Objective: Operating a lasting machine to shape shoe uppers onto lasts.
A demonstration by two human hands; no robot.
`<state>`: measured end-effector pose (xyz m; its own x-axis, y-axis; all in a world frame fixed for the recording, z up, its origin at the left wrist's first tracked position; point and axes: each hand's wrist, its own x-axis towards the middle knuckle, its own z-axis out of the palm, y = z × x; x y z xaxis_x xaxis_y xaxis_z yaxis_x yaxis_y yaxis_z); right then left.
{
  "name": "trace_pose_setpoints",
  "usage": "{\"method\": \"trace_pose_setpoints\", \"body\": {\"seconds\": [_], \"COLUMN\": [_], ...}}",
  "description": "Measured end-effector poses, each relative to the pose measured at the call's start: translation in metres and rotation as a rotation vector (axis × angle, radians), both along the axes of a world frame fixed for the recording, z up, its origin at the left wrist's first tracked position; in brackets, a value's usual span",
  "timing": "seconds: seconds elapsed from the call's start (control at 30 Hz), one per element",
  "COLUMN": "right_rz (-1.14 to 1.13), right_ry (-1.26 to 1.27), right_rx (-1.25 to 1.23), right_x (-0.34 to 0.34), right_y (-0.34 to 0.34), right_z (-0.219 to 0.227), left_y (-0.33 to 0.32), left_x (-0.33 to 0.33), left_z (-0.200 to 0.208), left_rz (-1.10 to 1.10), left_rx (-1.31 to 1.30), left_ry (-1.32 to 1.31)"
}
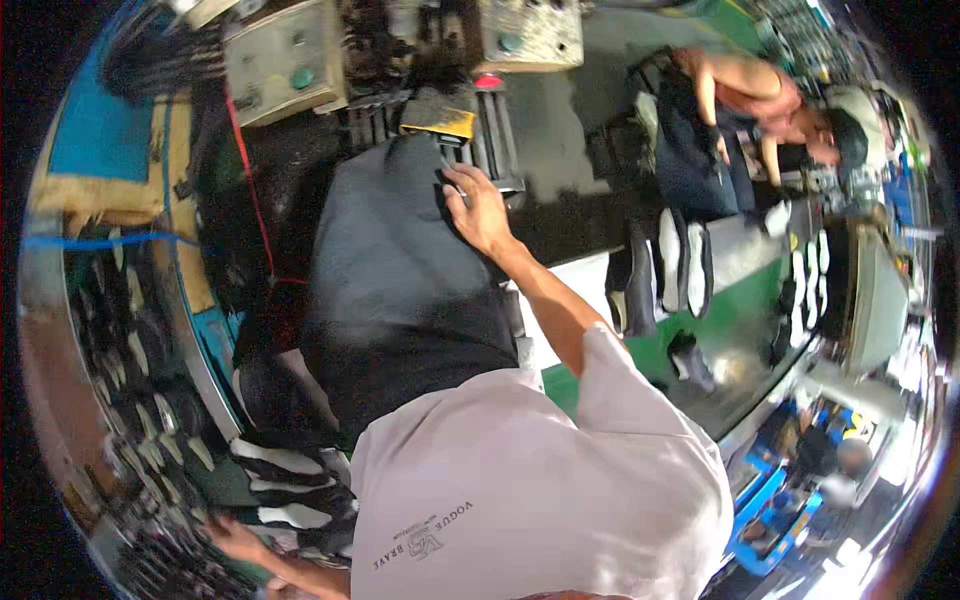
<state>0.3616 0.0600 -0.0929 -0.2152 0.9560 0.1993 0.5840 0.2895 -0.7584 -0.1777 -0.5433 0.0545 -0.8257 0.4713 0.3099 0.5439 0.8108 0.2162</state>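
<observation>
My right hand [480, 207] rests by the knee of my dark trousers [400, 250], fingers apart and nothing in them. Just beyond it stands a machine part with a yellow-edged pad [440, 122] and dark metal bars [495, 140]. My left hand [238, 540] reaches out low at the left, smeared by motion, so its fingers cannot be read. Close to it lie several black pieces with white patches [290, 462], shaped like shoe uppers. Whether it touches any of them cannot be made out.
Two metal control boxes [285, 65] with green buttons stand ahead. Rows of dark and pale pieces fill a rack [140, 370] at the left. Right, black-and-white pieces [685, 265] lie along a green-topped bench [650, 365]. A co-worker [765, 100] bends over farther right, near blue crates [765, 515].
</observation>
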Motion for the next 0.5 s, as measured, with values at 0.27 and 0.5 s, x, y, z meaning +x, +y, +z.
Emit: {"method": "trace_pose_setpoints", "body": {"seconds": [0.27,0.5], "right_rz": [-0.666,-0.851], "right_ry": [-0.461,-0.585], "right_rx": [0.016,-0.233], "right_x": [0.281,0.338], "right_y": [-0.121,-0.132], "right_z": [0.033,-0.004], "left_y": [0.452,0.550], "left_x": [0.214,0.372], "left_z": [0.020,0.013], "left_rz": [-0.785,-1.521], "left_rx": [0.067,0.110], "left_ry": [-0.542,-0.715]}}
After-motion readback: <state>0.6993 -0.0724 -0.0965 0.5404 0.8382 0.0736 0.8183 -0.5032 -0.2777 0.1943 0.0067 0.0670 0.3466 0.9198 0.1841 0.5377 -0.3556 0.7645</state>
